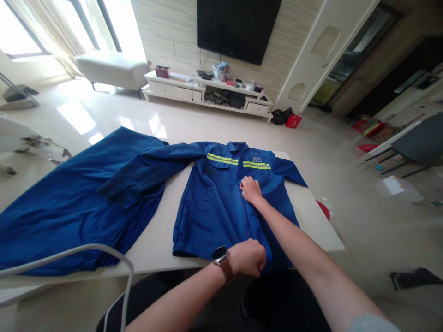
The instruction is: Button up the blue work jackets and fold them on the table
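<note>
A blue work jacket (214, 198) with yellow reflective stripes lies spread front side up on a white table (155, 242), its collar pointing away from me. My left hand (248, 257), below a wrist with a brown-strapped watch (223, 263), is closed on the front edge near the hem. Farther up the same front opening, my right hand (250, 189) pinches the jacket at chest height, its fingers closed. The jacket's left-lying sleeve stretches over a second blue garment (79, 198), which is heaped at the table's left side.
A white cable or tube (86, 246) curves across the lower left. Beyond the table stand a low white TV cabinet (180, 93) holding small items and a padded bench (112, 69). At the right are a dark chair (420, 140) and a clear box (401, 189) on the floor.
</note>
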Tool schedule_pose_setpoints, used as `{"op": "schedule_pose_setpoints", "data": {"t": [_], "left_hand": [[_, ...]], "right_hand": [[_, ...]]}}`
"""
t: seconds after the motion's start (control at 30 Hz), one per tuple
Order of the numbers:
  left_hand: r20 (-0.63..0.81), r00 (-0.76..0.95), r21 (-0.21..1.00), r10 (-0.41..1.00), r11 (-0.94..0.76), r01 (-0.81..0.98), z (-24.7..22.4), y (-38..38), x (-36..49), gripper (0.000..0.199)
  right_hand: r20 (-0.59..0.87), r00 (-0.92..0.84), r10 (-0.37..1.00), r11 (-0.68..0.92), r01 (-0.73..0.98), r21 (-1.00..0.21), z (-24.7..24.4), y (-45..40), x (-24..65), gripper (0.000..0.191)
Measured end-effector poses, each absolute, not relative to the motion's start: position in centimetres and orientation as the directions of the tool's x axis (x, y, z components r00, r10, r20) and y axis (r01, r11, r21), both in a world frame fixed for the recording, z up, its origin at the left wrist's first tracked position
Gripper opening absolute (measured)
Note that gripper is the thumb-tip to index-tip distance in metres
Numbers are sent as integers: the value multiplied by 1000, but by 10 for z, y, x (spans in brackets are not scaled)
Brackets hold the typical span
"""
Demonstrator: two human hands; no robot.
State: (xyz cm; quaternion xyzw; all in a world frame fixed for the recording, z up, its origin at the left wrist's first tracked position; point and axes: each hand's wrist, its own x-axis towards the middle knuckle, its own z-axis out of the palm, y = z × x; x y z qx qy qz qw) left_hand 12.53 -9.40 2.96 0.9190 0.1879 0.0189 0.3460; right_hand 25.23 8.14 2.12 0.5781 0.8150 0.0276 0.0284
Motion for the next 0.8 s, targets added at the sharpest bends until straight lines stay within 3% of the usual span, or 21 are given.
{"op": "schedule_pose_setpoints", "data": {"t": [0.17,0.33,0.43,0.53,0.8], "left_hand": [[-213,917,682,337,-621,387,32,-95,134,5],[-316,888,670,334,-584,458,32,-90,137,9],[-407,836,590,367,-594,548,38,-88,137,15],[-408,826,580,390,-587,564,47,-86,135,17],[-481,777,573,406,-526,629,42,-88,133,24]], "right_hand": [[-54,-467,882,471,878,92,27,105,253,18],[-261,-713,651,750,657,74,34,129,254,26],[-350,-668,657,741,657,137,36,139,260,33],[-389,-609,692,706,683,187,39,140,270,41],[-307,-729,612,789,587,180,44,136,303,18]]}}
